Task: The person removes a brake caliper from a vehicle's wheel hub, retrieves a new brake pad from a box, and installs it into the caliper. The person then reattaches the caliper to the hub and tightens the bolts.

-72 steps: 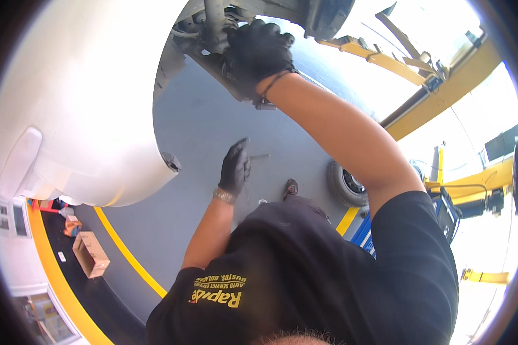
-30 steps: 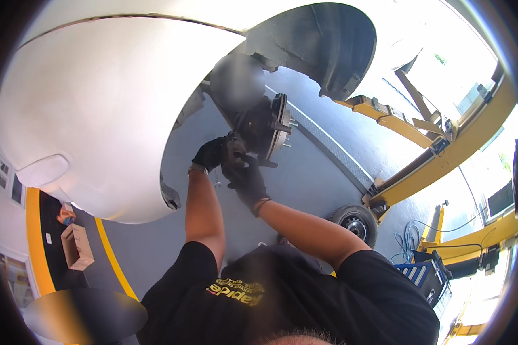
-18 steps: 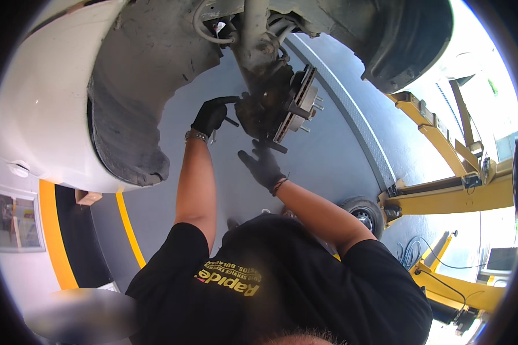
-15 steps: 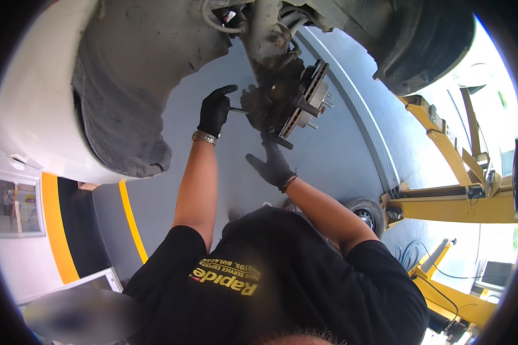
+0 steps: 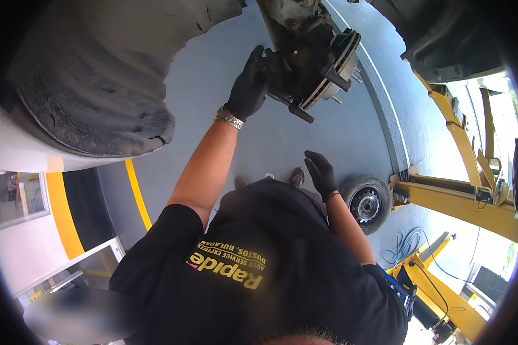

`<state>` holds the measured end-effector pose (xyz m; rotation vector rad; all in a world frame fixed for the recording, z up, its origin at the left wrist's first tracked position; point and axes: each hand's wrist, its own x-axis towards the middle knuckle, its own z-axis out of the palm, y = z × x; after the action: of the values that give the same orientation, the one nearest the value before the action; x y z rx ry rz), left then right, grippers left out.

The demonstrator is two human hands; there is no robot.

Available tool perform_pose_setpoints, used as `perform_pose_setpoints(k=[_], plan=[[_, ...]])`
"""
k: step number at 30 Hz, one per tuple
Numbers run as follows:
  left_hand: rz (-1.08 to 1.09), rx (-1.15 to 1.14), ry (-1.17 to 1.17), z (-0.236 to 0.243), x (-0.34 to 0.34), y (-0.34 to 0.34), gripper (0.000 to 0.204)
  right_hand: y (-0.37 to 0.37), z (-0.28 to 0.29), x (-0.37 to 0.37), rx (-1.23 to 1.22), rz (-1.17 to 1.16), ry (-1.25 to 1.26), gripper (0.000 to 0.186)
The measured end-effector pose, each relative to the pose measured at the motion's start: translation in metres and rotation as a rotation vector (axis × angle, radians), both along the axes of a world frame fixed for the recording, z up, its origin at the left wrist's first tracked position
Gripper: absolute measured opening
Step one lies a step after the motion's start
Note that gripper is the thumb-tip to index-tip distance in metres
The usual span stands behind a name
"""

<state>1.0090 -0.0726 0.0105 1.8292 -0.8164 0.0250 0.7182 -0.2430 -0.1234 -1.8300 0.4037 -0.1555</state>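
Observation:
My gloved left hand (image 5: 248,83) is raised against the inner side of the brake caliper (image 5: 279,77) on the hanging hub. Its fingers are bent, and what they hold is hidden. The brake disc (image 5: 334,77), with protruding studs, sits right of the caliper, below a suspension strut (image 5: 273,20). My gloved right hand (image 5: 320,172) hangs lower, away from the hub, fingers loosely curved, holding nothing visible.
The dark wheel-arch liner (image 5: 103,75) of the white car fills the upper left. A spare wheel (image 5: 365,204) rests by the yellow lift (image 5: 454,204) on the right. A coiled hose (image 5: 406,247) lies below it. A window (image 5: 17,198) is at left.
My left hand has moved up and rightward onto the caliper. My right hand has dropped away from the hub toward my body. The view has shifted, showing more of the liner.

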Motion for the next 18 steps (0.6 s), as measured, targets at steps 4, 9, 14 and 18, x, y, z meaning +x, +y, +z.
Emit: perform_pose_setpoints(k=[4, 9, 14, 18], plan=[[-0.132, 0.063, -0.258, -0.01, 0.009, 0.001, 0.067, 0.002, -0.016, -0.033, 0.112, -0.15, 0.025, 0.031], [-0.165, 0.239, -0.493, -0.005, 0.012, 0.004, 0.053, 0.014, -0.024, -0.042, 0.201, -0.217, 0.121, 0.03], [-0.155, 0.264, -0.42, 0.008, -0.007, -0.004, 0.035, 0.027, -0.018, -0.028, 0.07, -0.091, 0.1, 0.03], [-0.15, 0.461, -0.365, 0.004, -0.041, -0.014, 0.03, 0.032, -0.008, -0.015, -0.082, 0.001, 0.06, 0.031]])
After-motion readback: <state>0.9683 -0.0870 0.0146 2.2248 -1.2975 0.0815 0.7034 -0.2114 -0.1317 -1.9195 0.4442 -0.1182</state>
